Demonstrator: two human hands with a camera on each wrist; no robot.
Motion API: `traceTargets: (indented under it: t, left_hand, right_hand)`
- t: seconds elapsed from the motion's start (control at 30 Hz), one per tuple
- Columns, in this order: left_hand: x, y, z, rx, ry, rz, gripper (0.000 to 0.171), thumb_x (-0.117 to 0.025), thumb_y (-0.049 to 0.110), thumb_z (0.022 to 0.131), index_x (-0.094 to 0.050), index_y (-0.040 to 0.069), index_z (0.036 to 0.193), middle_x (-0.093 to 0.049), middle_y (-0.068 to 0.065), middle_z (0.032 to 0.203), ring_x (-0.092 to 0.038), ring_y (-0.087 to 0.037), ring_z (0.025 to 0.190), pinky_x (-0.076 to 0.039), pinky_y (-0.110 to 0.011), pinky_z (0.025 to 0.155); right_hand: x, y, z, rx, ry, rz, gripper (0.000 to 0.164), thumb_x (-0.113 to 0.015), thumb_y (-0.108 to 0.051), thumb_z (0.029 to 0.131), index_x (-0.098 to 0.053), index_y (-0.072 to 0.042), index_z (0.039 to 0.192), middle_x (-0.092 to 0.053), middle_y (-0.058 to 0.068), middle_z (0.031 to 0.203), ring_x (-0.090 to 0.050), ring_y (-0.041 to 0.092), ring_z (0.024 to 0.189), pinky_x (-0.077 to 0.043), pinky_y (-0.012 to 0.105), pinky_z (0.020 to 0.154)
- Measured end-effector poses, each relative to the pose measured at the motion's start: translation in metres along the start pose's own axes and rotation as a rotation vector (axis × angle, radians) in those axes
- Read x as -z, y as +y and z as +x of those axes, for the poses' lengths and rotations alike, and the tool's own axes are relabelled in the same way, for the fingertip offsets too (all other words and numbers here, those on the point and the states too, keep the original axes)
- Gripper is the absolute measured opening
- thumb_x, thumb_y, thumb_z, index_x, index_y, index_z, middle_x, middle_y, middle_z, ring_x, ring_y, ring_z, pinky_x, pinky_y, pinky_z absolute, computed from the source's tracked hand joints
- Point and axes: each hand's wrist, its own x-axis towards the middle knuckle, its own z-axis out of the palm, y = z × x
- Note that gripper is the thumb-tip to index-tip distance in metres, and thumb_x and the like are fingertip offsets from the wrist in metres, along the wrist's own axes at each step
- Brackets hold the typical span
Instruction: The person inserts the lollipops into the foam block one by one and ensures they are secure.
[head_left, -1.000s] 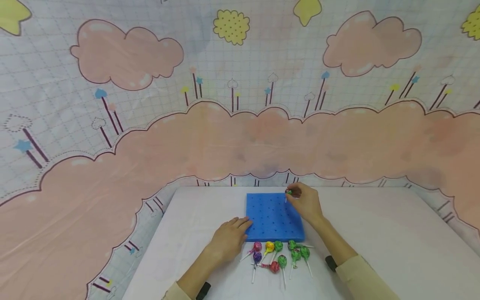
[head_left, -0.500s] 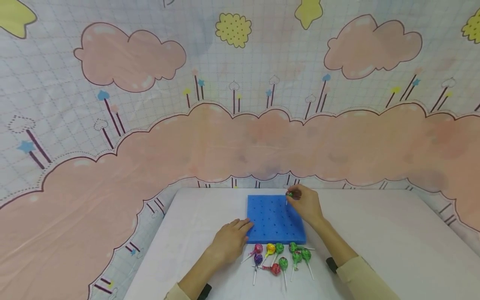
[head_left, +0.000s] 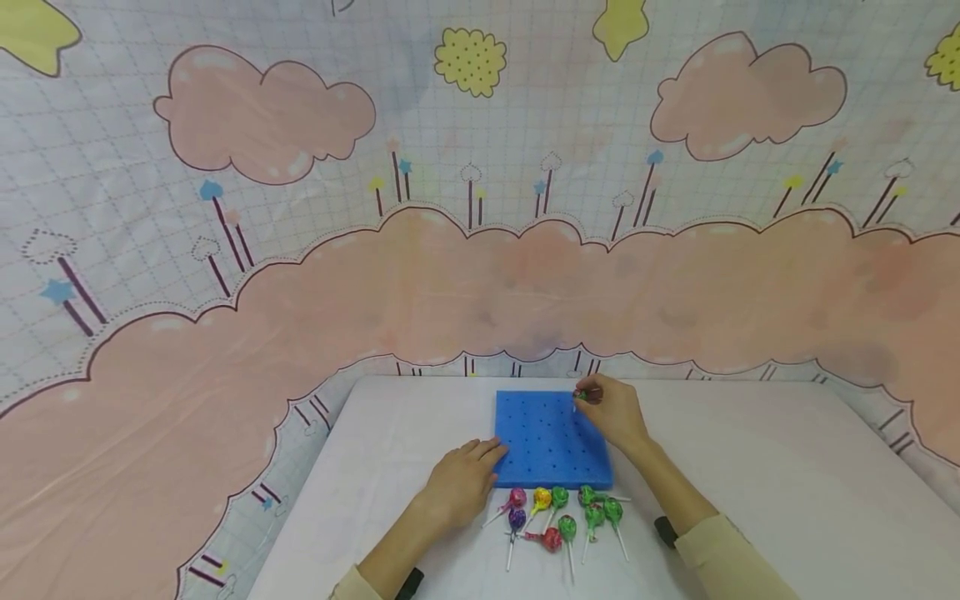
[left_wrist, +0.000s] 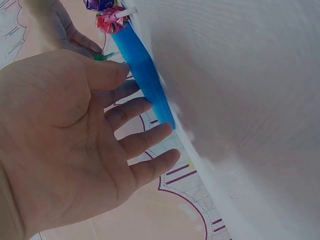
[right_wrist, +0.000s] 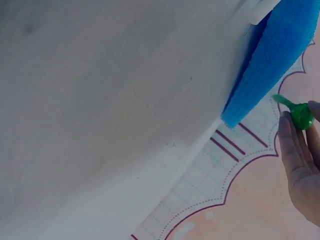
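While the left hand [head_left: 461, 483] lies with its fingers pretty much straight against the left edge of the blue board [head_left: 536, 446], the right hand [head_left: 615, 408] has 1 green lollipop [head_left: 582, 395] pinched between thumb and fingers over the far right corner. Its long axis runs close to upright: wrapped head up top, white stick pointing down at the board. Can't tell if the tip is touching or in a hole, too small. On the right wrist cam the twisted end of the wrapper points toward the board.

Any print on the wrappers is too tiny to read from here. The held candy looks round and shiny, mostly green, with a darker reddish patch in the head view. The board's a flat blue slab with rows of small dark holes, lying on the white table [head_left: 750, 467].

Just in front of it I count 9 more: 1 pink lollipop [head_left: 517, 498], 1 yellow lollipop [head_left: 542, 498], 1 purple lollipop [head_left: 517, 518], 1 red lollipop [head_left: 552, 540] and 5 loose green lollipops [head_left: 567, 527]. Most sticks aim back at the person, but 1 green points right and the red 1's tail end goes left.
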Motion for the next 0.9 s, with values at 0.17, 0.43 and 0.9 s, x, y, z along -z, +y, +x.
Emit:
traceTargets:
  t: [0.17,0.43,0.9]
  left_hand:
    - [-0.0011,0.0000,-0.0002,-0.002,0.005,0.001,0.046,-0.058,0.026,0.107,-0.055,0.012,0.151,-0.054,-0.007,0.155,-0.053,-0.034,0.140,-0.047,-0.050,0.112]
    - [0.0031,0.0034,-0.0010,0.020,-0.024,-0.014,0.047,-0.057,0.027,0.108,-0.053,0.013,0.152,-0.052,-0.007,0.157,-0.051,-0.032,0.142,-0.045,-0.049,0.114]
    - [0.0005,0.0023,-0.0011,0.004,-0.013,0.004,0.046,-0.057,0.026,0.108,-0.054,0.013,0.152,-0.053,-0.006,0.156,-0.053,-0.029,0.140,-0.048,-0.047,0.112]
  right_hand:
    - [0.0016,0.0005,0.0001,-0.027,-0.036,-0.015,0.018,-0.077,-0.010,0.094,-0.073,-0.001,0.110,-0.076,0.015,0.107,-0.075,0.034,0.100,-0.062,0.047,0.087]
    - [0.0018,0.0025,0.0012,-0.035,-0.058,-0.022,0.019,-0.076,-0.008,0.095,-0.072,-0.001,0.112,-0.076,0.015,0.108,-0.075,0.035,0.102,-0.062,0.046,0.088]
    - [0.0060,0.0012,0.0028,0.019,-0.085,-0.043,0.027,-0.077,-0.008,0.094,-0.071,0.002,0.119,-0.075,0.018,0.114,-0.074,0.036,0.102,-0.062,0.048,0.088]
